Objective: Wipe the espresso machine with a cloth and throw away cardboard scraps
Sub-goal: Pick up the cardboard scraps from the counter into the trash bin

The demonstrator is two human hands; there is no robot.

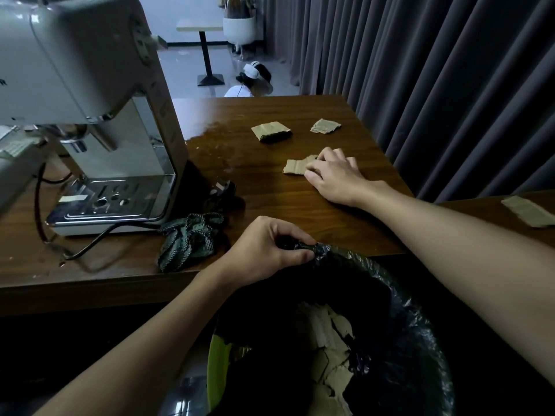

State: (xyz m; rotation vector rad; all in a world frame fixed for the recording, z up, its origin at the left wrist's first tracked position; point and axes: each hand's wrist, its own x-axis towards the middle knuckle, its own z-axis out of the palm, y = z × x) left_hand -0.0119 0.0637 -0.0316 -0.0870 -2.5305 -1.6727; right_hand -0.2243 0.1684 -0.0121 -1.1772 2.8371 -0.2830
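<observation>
Closest to me is the bin (215,358), with a green wall showing at its left and lined with a black bag (408,322). Inside the bag lie torn cardboard pieces (330,367), tan and whitish, piled on one another.

My left hand (267,250) grips the bag's rim at the table (270,202) edge, fingers and thumb curled tight round a bunch of the plastic. Just left of it the cloth (192,240), dark green and crumpled, sits on the wood near the front edge, touching neither hand.

Further on, my right hand (335,175) rests on the tabletop with its fingers (326,156) bent over the right end of the nearest scrap (295,167), thumb at its lower edge, pinching it. The rest of that piece sticks out to the left, flat on the wood.

Beyond my knuckles, well apart from them, lie a folded scrap (271,132) and a ragged scrap (325,126). Off to my right, on a neighbouring surface, is a flat scrap (528,210).

The espresso machine (90,109) stands at the left of the table, its cord trailing forward past the cloth. A grey curtain (435,70) hangs behind.
</observation>
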